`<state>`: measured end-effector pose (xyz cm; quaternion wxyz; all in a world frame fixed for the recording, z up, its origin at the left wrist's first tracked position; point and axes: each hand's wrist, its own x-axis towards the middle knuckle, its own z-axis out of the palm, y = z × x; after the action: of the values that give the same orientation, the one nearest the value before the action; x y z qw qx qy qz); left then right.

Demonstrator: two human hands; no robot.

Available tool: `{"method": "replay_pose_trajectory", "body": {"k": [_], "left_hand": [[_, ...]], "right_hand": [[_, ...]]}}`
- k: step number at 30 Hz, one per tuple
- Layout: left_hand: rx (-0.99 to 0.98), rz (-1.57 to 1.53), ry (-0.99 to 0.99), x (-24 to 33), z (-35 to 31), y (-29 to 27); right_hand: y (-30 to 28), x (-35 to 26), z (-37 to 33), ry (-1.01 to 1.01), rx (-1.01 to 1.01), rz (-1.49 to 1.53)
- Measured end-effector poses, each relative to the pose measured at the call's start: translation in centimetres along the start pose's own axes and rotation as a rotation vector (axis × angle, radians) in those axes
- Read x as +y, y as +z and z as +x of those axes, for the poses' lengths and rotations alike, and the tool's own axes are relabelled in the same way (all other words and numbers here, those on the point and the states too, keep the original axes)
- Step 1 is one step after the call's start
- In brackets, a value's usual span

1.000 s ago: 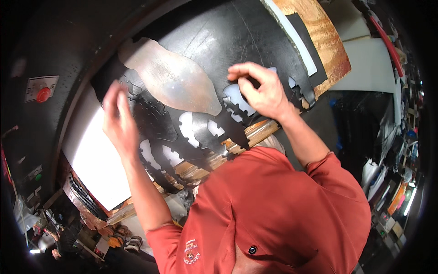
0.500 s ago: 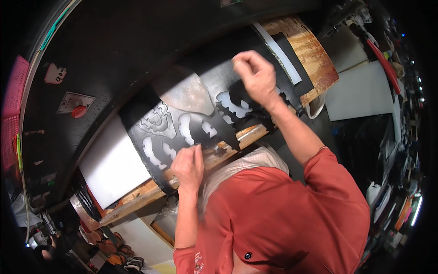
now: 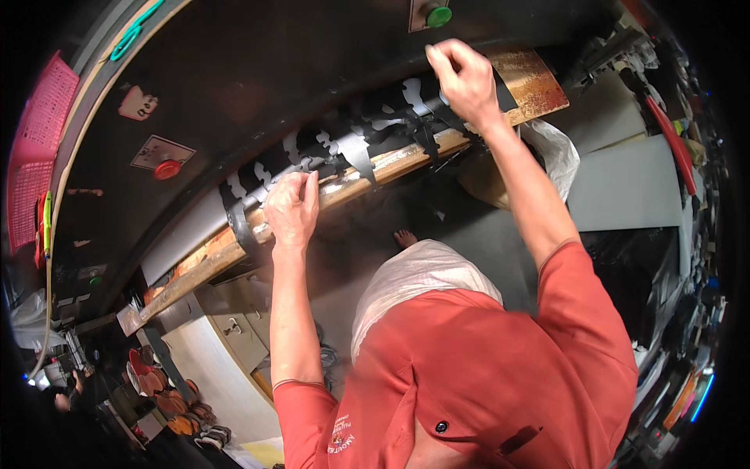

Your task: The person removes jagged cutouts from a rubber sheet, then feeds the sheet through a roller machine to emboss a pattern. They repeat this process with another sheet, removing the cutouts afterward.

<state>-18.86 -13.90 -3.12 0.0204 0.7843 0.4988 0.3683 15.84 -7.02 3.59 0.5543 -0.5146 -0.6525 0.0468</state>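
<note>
You seem to be handling the thin black scallop-cut sheet (image 3: 359,160) between your curled left hand (image 3: 292,209) and curled right hand (image 3: 467,84); glare hides whether either pinches it. Moving it likely calls for an even hold. Beneath lies a worn brown wooden board (image 3: 195,283); beyond your grip, a large black metal panel (image 3: 258,94).
</note>
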Motion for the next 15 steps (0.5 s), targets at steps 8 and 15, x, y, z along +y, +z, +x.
{"method": "replay_pose_trajectory", "body": {"k": [8, 15], "left_hand": [[-0.054, 0.095, -0.041, 1.4, -0.4, 0.0], [-0.045, 0.099, -0.083, 1.5, -0.7, 0.4]], "right_hand": [[1.9, 1.6, -10.8, -0.161, -0.212, -0.323], [2.1, 1.5, -10.1, -0.207, -0.179, -0.281]]}}
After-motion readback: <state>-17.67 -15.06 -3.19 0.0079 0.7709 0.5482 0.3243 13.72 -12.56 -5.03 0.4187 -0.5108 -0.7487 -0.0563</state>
